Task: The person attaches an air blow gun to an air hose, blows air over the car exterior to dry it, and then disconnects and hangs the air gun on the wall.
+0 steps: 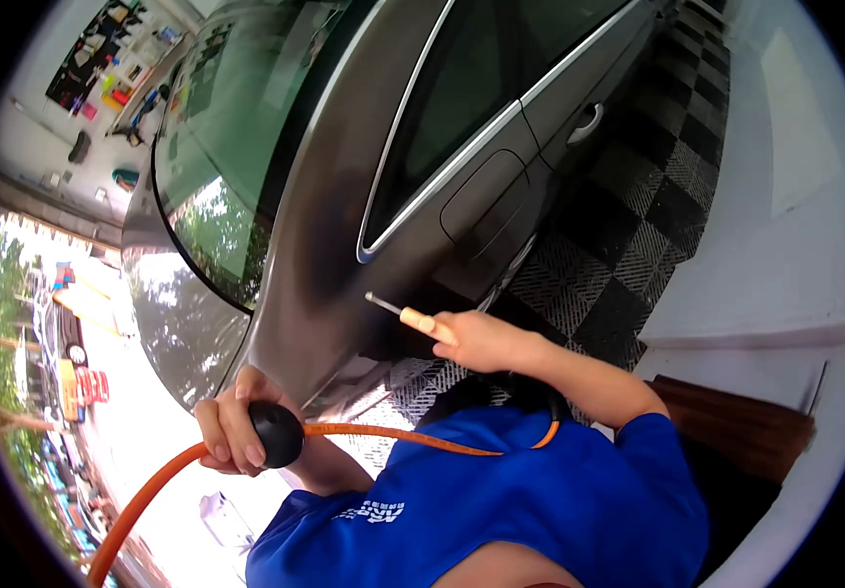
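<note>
Head view, left hand (234,431): wrapping fingers round the black ball (276,434), probably feeling firm.
Orange cord (363,429): probably bending easily.
Right hand (484,341): clamping fingers on the handle (429,325), likely the surest hold.
Tool (409,315): pointing toward the car (319,260), probably feeling light, stiff.

Checkered black-and-grey tile floor (659,201), dark car (329,211) standing on it
</note>
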{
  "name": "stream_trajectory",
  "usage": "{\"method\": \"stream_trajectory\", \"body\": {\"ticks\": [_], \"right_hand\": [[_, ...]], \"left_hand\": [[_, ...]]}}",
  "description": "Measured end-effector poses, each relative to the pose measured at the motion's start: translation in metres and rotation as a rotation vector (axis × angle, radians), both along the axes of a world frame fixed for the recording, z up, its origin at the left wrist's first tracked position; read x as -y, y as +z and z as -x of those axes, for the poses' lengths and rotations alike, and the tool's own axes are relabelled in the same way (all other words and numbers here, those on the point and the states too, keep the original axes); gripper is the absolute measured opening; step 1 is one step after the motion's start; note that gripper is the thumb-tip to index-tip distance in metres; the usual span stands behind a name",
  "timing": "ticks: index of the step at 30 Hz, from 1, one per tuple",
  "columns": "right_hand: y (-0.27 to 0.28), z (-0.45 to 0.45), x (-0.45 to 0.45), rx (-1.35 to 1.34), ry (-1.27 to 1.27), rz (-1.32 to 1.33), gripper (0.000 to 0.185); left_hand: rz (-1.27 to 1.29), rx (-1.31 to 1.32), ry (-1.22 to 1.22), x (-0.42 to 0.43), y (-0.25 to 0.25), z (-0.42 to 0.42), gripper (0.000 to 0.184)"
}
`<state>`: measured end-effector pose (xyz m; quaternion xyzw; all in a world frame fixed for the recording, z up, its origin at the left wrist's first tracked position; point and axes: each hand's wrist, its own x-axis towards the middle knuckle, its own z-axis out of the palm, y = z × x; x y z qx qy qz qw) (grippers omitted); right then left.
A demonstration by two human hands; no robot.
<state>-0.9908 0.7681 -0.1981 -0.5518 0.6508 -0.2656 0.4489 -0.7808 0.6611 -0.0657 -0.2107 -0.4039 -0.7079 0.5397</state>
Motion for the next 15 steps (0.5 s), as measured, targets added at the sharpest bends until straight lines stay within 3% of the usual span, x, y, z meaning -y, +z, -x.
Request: {"method": "stream_trajectory", "body": {"ticks": [10, 15], "right_hand": [[0.002, 0.167, -0.011, -0.230, -0.450, -0.017, 0.029], [-0.021, 0.227, -0.029, -0.099, -0.669, 0.020, 0.029]], "left_hand": [[-0.044, 0.118, 0.105, -0.083, -0.017, 0.053, 0.019], [-0.052, 0.095, 0.193, -0.109, -0.024, 0.059, 0.020]]}}
